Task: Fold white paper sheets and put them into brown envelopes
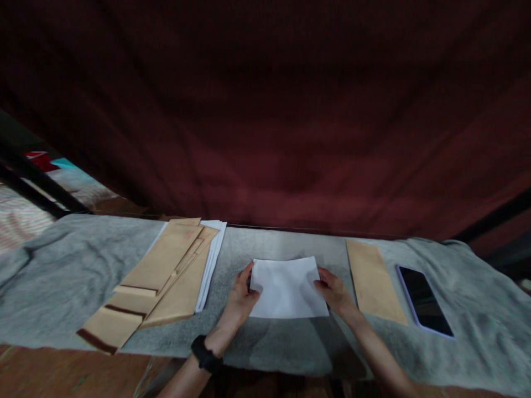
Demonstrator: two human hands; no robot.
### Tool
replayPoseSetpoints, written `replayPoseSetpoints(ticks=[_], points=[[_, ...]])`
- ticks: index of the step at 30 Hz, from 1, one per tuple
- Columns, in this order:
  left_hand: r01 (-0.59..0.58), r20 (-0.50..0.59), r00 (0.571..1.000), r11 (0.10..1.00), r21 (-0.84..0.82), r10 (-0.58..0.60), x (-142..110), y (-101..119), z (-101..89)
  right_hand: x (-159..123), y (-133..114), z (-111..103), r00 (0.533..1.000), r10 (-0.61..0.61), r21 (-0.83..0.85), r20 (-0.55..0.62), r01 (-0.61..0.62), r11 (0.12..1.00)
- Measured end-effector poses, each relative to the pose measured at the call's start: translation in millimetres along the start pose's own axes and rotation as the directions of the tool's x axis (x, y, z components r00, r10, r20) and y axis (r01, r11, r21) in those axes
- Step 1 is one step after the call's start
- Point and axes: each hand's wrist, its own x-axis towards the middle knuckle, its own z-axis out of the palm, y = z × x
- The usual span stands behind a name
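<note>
A white sheet of paper is held between both hands, just above the grey cloth. My left hand pinches its left edge, thumb on top and fingers behind. At the right edge my right hand grips it the same way. Whether it is one sheet or a few layers I cannot tell. To the left lies a pile of brown envelopes, some with their flaps open, overlapping a stack of white paper. Right of my right hand a single brown envelope lies flat.
A phone with a dark screen lies at the right. Grey cloth covers the table, wrinkled at both ends. Behind it hangs a dark red curtain. Dark bars stand at the far left.
</note>
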Motion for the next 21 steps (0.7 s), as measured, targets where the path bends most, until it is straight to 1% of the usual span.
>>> replayPoseSetpoints(ticks=[1, 3, 4, 5, 7, 9, 10, 12, 14, 17, 19, 21], points=[[-0.055, 0.007, 0.998, 0.992, 0.113, 0.054, 0, -3, 0.6, -1, 0, 1, 1.0, 0.003, -0.038, -0.003, -0.003, 0.999], [-0.148, 0.058, 0.989, 0.931, 0.335, 0.136, -3, -5, 2.8, -1, 1, 3, 1.0, 0.019, -0.136, -0.021, -0.022, 0.99], [-0.192, 0.088, 0.981, 0.875, 0.444, 0.171, -5, -5, 4.7, -2, 2, 3, 0.999, 0.024, -0.183, -0.033, -0.03, 0.983], [-0.233, 0.11, 0.972, 0.801, 0.551, 0.207, -9, -3, 7.4, -2, 3, 4, 0.999, 0.024, -0.22, -0.044, -0.033, 0.975], [-0.293, 0.134, 0.947, 0.612, 0.735, 0.292, -18, 3, 14.9, -1, 4, 4, 0.998, 0.021, -0.261, -0.055, -0.034, 0.965], [-0.328, 0.157, 0.909, 0.429, 0.842, 0.387, -25, 10, 24.3, -1, 4, 3, 0.998, 0.023, -0.275, -0.061, -0.039, 0.961], [-0.343, 0.173, 0.888, 0.363, 0.866, 0.427, -26, 13, 29.1, -1, 4, 3, 0.998, 0.025, -0.274, -0.062, -0.042, 0.961], [-0.37, 0.206, 0.853, 0.278, 0.887, 0.479, -26, 15, 37.9, 0, 3, 2, 0.998, 0.023, -0.252, -0.064, -0.038, 0.967], [-0.393, 0.238, 0.841, 0.246, 0.886, 0.486, -23, 12, 45.1, 0, 3, 3, 0.998, 0.018, -0.225, -0.062, -0.031, 0.974], [-0.459, 0.314, 0.837, 0.262, 0.849, 0.447, -19, -1, 53.8, -2, 5, 4, 0.998, 0.014, -0.261, -0.063, -0.03, 0.965], [-0.53, 0.386, 0.81, 0.27, 0.804, 0.441, -18, -9, 58.7, -3, 7, 3, 0.998, 0.007, -0.329, -0.054, -0.025, 0.944], [-0.578, 0.429, 0.784, 0.273, 0.769, 0.448, -18, -15, 62.5, -5, 7, 1, 0.997, -0.018, -0.405, -0.074, -0.013, 0.914]])
